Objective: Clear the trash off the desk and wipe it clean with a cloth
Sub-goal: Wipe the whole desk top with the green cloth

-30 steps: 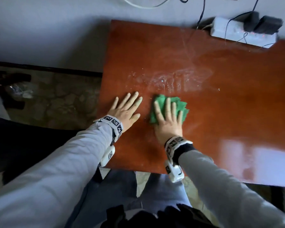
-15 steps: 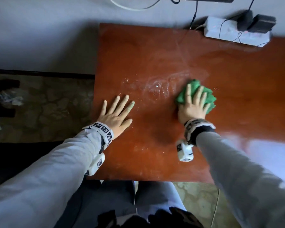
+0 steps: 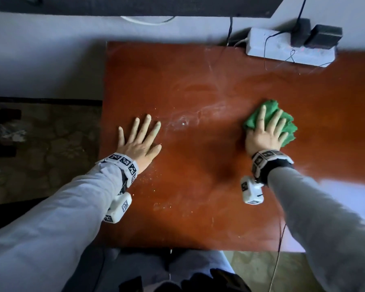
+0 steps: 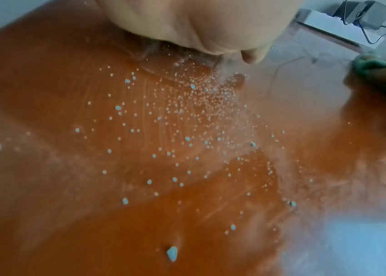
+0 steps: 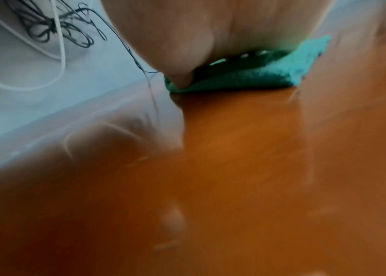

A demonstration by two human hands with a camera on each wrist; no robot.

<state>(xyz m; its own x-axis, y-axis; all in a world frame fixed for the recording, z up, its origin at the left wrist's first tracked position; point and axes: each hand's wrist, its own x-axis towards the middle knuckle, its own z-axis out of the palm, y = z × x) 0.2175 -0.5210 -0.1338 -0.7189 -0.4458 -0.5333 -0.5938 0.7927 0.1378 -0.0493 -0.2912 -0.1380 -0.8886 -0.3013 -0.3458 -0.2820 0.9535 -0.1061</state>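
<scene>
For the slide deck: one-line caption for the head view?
Right hand presses a green cloth on the desk; left hand rests flat beside white specks.

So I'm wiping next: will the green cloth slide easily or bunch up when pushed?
The cloth looks soft and already crumpled, so probably floppy. Under the flat right hand it likely glides on the glossy desk.

Glossy reddish-brown wooden desk, pale dusty smears across its middle, small white crumbs scattered near left, crumpled green cloth at right, white power strip with black plugs at far right edge.
</scene>
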